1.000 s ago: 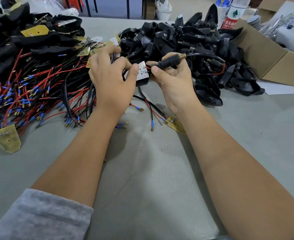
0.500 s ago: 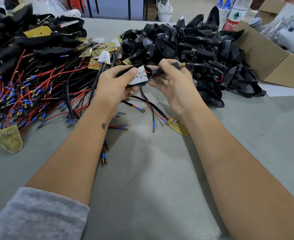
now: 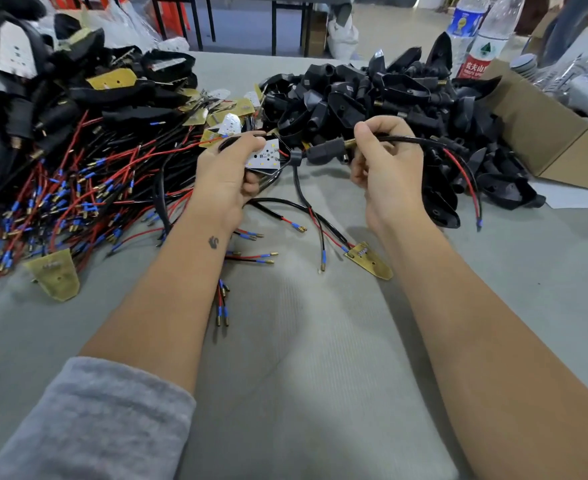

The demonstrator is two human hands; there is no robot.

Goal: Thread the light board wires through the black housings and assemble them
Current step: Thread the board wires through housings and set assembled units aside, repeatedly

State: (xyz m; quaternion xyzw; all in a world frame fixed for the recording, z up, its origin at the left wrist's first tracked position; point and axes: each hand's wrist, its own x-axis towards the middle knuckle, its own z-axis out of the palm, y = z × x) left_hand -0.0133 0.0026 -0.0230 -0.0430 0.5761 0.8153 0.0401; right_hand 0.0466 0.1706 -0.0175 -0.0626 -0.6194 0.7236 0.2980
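From the head camera, both bare forearms reach out over a grey table (image 3: 320, 393). The left hand (image 3: 226, 178) curls its fingers and thumb around a white light board (image 3: 264, 154) seated in the mouth of a black housing (image 3: 268, 171), thumb lying across the board's upper edge. The right hand (image 3: 382, 164) pinches a black sheathed cable (image 3: 413, 140) just where it leaves a brass threaded stem (image 3: 349, 143); that stem sticks out of the housing's black neck (image 3: 323, 152), which bridges the gap between the 2 hands. Beyond the right hand's knuckles the cable arcs away and splits into a red wire (image 3: 464, 178) that drops down to a blue-sleeved tip on the table.

Under and between the hands lie loose wire pairs, black and red, with blue sleeves and brass ends. Just inside the right wrist rests a yellow board (image 3: 370, 261), back side up, with wires attached. Out past the left hand's little-finger side sprawls a big tangle of red and black wires (image 3: 77, 195) mixed with more boards and finished housings. Beyond the right hand's fingertips sits a heap of empty black housings (image 3: 372, 95). Further out on that side stand a cardboard box (image 3: 542, 133) and 2 plastic bottles (image 3: 483, 39). A grey sleeve (image 3: 88, 424) covers the left upper arm.
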